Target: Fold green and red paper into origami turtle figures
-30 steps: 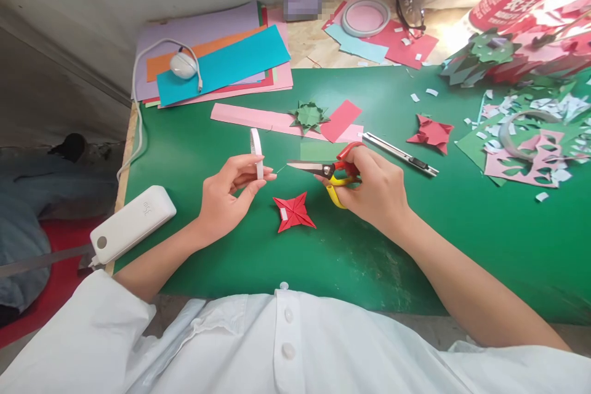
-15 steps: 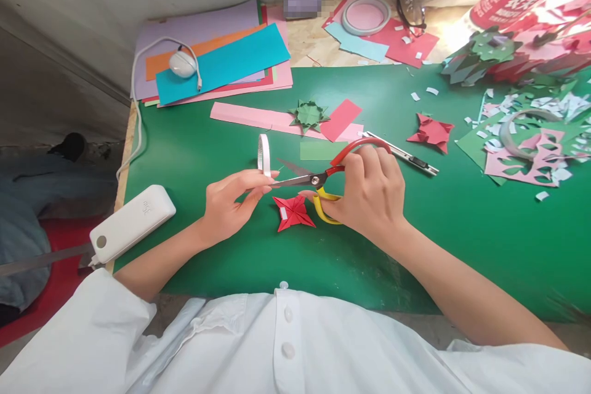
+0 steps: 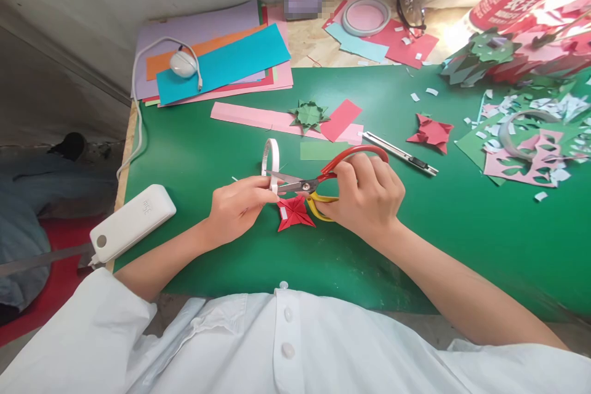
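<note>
My left hand [image 3: 236, 208] pinches a narrow white roll of tape [image 3: 276, 159], held upright above the green mat. The scissors [image 3: 306, 186], with one red and one yellow handle loop, are in my right hand [image 3: 369, 194], its fingers wrapped through the loops. Their blades are parted and reach the tape's lower edge at my left fingertips. Just below the blades, a red folded paper star [image 3: 298, 215] lies on the mat, a small white piece on its left side. My left fingertips partly cover the tape's bottom.
A utility knife [image 3: 401, 154], a green folded star [image 3: 309, 116], a pink strip [image 3: 249, 116] and another red folded piece [image 3: 431, 132] lie beyond my hands. A white power bank [image 3: 133, 221] sits left. Paper scraps [image 3: 526, 160] and a tape roll [image 3: 521, 117] are at right.
The tape roll has turned and shifted slightly right with my left hand. The scissors have moved a little left and down, their blades now at the tape. The red star below stays put.
</note>
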`<state>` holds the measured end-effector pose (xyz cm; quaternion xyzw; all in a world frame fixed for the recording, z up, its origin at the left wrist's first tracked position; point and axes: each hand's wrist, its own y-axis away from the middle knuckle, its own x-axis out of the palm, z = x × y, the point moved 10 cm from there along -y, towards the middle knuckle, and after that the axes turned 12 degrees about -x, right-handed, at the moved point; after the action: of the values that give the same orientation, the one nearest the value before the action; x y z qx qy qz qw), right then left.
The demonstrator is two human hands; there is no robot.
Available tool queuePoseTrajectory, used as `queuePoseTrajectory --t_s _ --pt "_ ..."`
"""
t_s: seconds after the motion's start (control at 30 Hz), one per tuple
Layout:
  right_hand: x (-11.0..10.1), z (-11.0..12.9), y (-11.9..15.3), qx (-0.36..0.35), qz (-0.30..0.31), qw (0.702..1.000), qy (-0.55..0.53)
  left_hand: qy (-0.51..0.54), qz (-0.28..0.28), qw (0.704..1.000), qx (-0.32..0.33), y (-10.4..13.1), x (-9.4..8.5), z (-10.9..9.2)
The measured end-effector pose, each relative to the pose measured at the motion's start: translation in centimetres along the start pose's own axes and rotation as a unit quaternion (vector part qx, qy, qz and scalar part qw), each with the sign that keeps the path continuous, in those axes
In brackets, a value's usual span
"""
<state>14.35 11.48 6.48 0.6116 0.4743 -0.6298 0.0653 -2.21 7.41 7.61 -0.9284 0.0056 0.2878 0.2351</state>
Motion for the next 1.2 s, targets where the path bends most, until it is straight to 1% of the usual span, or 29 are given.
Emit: queuePoseTrajectory --t_s 0.07,0.17,0.27,0.3,0.4,0.47,0.53,0.6,0.7,0.8,0.87,0.97,1.03,1.1,1.2 --pt "-0.3 0.1 -0.1 -0.005 -0.009 1.000 0.020 0.002 0.005 1.000 -0.004 0.1 0.1 0.2" --pt "-0.2 -0.2 0.1 0.012 -0.004 1.000 0.018 0.001 0.012 1.000 -0.006 0.2 0.2 0.4" --pt "-1.0 -0.1 0.3 0.006 -0.050 0.999 -0.004 0.009 0.009 1.000 -0.001 0.1 0.1 0.3" --pt "-1.0 -0.1 0.3 0.007 -0.056 0.998 -0.013 0.016 0.010 1.000 -0.002 0.0 0.1 0.3" --pt "-0.8 -0.4 0.2 0.016 -0.038 0.999 -0.021 0.027 0.025 0.999 -0.019 -0.2 0.3 0.5" --pt "-0.9 -0.3 0.0 0.007 -0.032 0.999 -0.016 0.010 0.025 0.999 -0.032 -0.3 0.3 0.7" --pt "-1.0 -0.1 -0.2 -0.011 -0.030 0.999 -0.023 -0.018 0.005 1.000 -0.020 -0.3 0.0 0.5" --pt "-1.2 0.0 -0.4 -0.025 -0.033 0.999 -0.029 -0.037 -0.014 0.999 0.007 -0.2 -0.3 0.0" --pt "-1.1 0.2 -0.4 -0.042 -0.028 0.998 -0.027 -0.061 -0.018 0.998 0.031 -0.3 -0.4 -0.5" --pt "-0.4 -0.8 -0.4 -0.026 -0.002 0.999 -0.037 -0.076 -0.012 0.996 0.044 -0.3 -0.3 -0.6" --pt "-0.2 -2.4 -0.2 0.014 -0.001 0.999 -0.042 -0.086 -0.007 0.995 0.055 -0.1 -0.2 -0.5" --pt "0.8 -5.4 0.7 0.110 0.019 0.992 -0.054 -0.158 -0.008 0.986 0.052 0.0 0.2 0.4" --pt "1.7 -6.5 1.3 0.156 0.044 0.985 -0.058 -0.228 -0.010 0.973 0.034 0.0 0.4 1.5" --pt "2.4 -6.5 1.4 0.155 0.063 0.984 -0.058 -0.282 -0.008 0.959 0.015 -0.1 0.4 2.6" --pt "2.9 -5.4 1.0 0.106 0.064 0.989 -0.076 -0.303 0.015 0.953 -0.008 -0.2 0.6 3.6"
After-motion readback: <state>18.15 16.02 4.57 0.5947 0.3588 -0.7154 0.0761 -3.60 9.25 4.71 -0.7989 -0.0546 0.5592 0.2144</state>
